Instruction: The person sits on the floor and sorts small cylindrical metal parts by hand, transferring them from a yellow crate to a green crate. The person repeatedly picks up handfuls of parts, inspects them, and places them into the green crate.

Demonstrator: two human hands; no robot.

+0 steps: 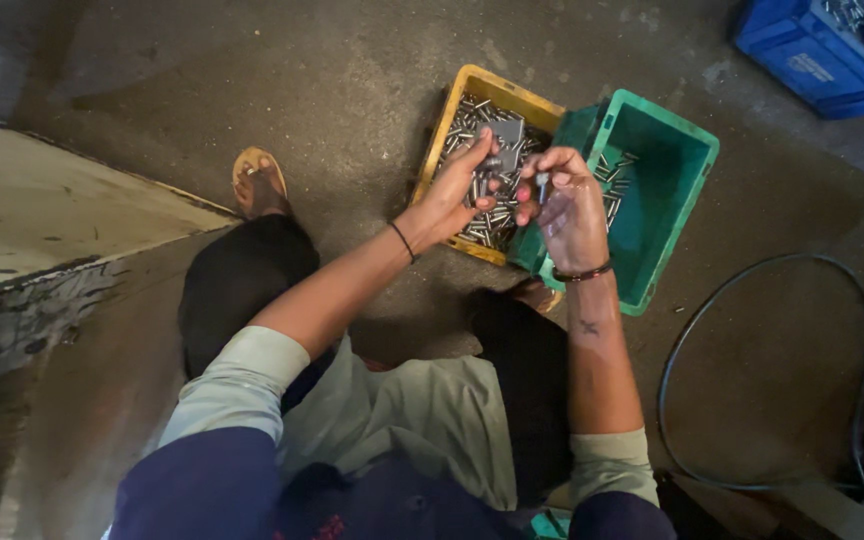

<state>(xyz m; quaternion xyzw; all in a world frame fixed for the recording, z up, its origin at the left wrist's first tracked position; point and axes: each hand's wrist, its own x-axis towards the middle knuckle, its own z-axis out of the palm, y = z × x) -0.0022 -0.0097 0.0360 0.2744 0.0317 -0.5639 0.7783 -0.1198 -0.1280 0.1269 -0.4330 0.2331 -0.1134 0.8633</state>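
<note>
My left hand [460, 188] is raised over a yellow bin [450, 124] filled with several small metal pins and grips a flat grey metal gauge block [507, 140]. My right hand [569, 205] is beside it, pinching one small metal pin [542, 185] between thumb and fingers, close to the block. A green bin [674, 190] stands just right of the yellow one, partly behind my right hand, with a few pins lying at its left side.
A blue crate [820, 55] sits at the top right on the concrete floor. A black hose [767, 370] loops at the right. A worn pale bench surface [42, 215] is at the left. My sandalled foot [258, 182] rests beside the yellow bin.
</note>
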